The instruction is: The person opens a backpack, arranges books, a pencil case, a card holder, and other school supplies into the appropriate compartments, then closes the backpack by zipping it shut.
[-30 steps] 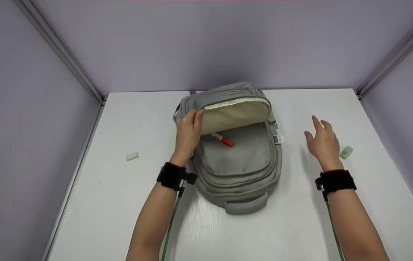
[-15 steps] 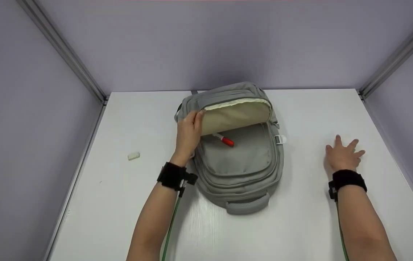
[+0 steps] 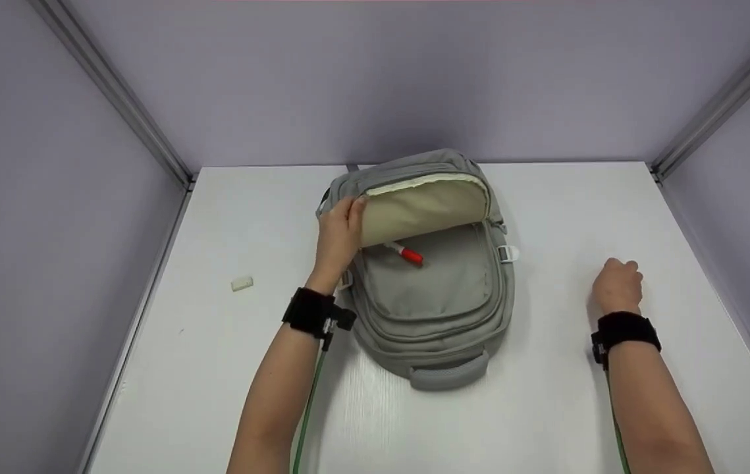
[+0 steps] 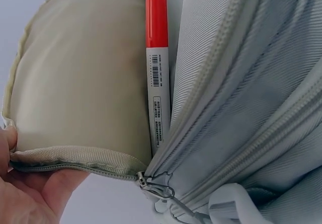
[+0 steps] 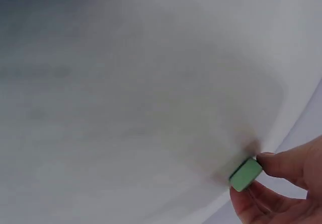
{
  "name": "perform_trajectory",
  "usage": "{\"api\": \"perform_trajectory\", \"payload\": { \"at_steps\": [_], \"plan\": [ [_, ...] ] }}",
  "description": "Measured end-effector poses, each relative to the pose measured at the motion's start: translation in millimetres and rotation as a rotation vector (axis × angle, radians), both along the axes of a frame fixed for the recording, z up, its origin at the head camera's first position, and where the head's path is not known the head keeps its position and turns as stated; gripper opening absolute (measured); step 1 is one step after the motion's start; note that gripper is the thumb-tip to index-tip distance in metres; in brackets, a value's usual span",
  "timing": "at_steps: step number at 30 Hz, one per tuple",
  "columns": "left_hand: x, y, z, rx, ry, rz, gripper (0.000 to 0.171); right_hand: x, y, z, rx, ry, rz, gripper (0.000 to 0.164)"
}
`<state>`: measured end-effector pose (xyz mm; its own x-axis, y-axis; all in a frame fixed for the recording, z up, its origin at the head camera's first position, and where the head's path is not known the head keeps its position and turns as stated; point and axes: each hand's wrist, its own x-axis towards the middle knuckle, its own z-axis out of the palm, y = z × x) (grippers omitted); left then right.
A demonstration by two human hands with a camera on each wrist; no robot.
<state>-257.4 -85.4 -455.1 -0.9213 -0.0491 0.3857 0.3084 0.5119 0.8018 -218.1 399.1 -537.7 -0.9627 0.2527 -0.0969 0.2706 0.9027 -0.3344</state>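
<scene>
A grey backpack (image 3: 427,283) lies on the table with its front pocket unzipped. My left hand (image 3: 339,234) pinches the edge of the pocket flap (image 4: 80,73) and holds it folded back, its beige lining showing. Inside the pocket opening rests a white marker with a red cap (image 4: 157,68); the head view shows mainly its red end. Over on the right side of the table, my right hand (image 3: 618,286) pinches a small green eraser (image 5: 246,174) between thumb and fingers. The hand hides that eraser in the head view.
A small whitish eraser (image 3: 241,283) lies on the white table (image 3: 203,368) left of the backpack. Pale partition walls (image 3: 414,79) rise behind the table and on both sides. A white buckle (image 3: 510,253) sticks out from the backpack's right side.
My right hand moved right and down to the table, its spread fingers closing on the green eraser. My left hand still holds the flap, with only a slight shift.
</scene>
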Motion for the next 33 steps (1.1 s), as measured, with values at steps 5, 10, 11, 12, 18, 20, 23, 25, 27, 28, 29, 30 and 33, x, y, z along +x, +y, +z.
{"api": "perform_trajectory", "payload": {
  "at_steps": [5, 10, 11, 12, 18, 20, 23, 25, 27, 28, 29, 30, 33],
  "plan": [
    [-5.9, -2.7, 0.6, -0.009, -0.035, 0.002, 0.031, -16.0, -31.8, 26.1, -0.102, 0.099, 0.043, 0.037],
    [-7.2, -2.6, -2.9, -0.019, -0.049, 0.000, 0.031, -19.5, -66.6, 51.8, -0.197, 0.250, 0.094, 0.035],
    [-7.3, -2.7, -3.8, -0.024, -0.048, -0.001, 0.032, -18.7, -73.3, 55.0, -0.217, 0.283, 0.113, 0.034],
    [-7.2, -2.8, -4.3, -0.024, -0.045, -0.002, 0.032, -17.8, -80.1, 57.6, -0.236, 0.313, 0.136, 0.033],
    [-8.7, -3.9, -7.0, -0.016, -0.019, -0.002, 0.031, -12.1, -122.8, 70.4, -0.355, 0.474, 0.305, 0.032],
    [-9.0, -4.3, -7.4, -0.017, -0.021, -0.001, 0.031, -9.8, -135.9, 73.0, -0.408, 0.509, 0.368, 0.033],
    [-9.1, -4.5, -8.2, -0.025, -0.027, 0.005, 0.031, -4.7, -152.5, 75.9, -0.453, 0.523, 0.436, 0.034],
    [-8.8, -4.4, -8.2, -0.027, -0.032, 0.008, 0.031, -0.5, -161.6, 77.1, -0.456, 0.513, 0.469, 0.036],
    [-8.5, -4.6, -8.2, -0.026, -0.036, 0.009, 0.030, 3.6, -169.8, 78.0, -0.449, 0.487, 0.491, 0.037],
    [-8.5, -4.8, -8.2, -0.026, -0.036, 0.010, 0.030, 5.1, -173.5, 78.1, -0.452, 0.472, 0.502, 0.035],
    [-8.4, -4.9, -8.0, -0.026, -0.036, 0.009, 0.030, 6.2, -176.7, 77.6, -0.456, 0.458, 0.513, 0.032],
    [-8.5, -4.9, -7.8, -0.023, -0.036, 0.009, 0.029, 7.0, -179.8, 77.3, -0.462, 0.444, 0.523, 0.028],
    [-7.4, -4.6, -6.2, -0.010, -0.040, 0.007, 0.029, 7.3, -188.2, 74.9, -0.471, 0.418, 0.553, 0.014]
  ]
}}
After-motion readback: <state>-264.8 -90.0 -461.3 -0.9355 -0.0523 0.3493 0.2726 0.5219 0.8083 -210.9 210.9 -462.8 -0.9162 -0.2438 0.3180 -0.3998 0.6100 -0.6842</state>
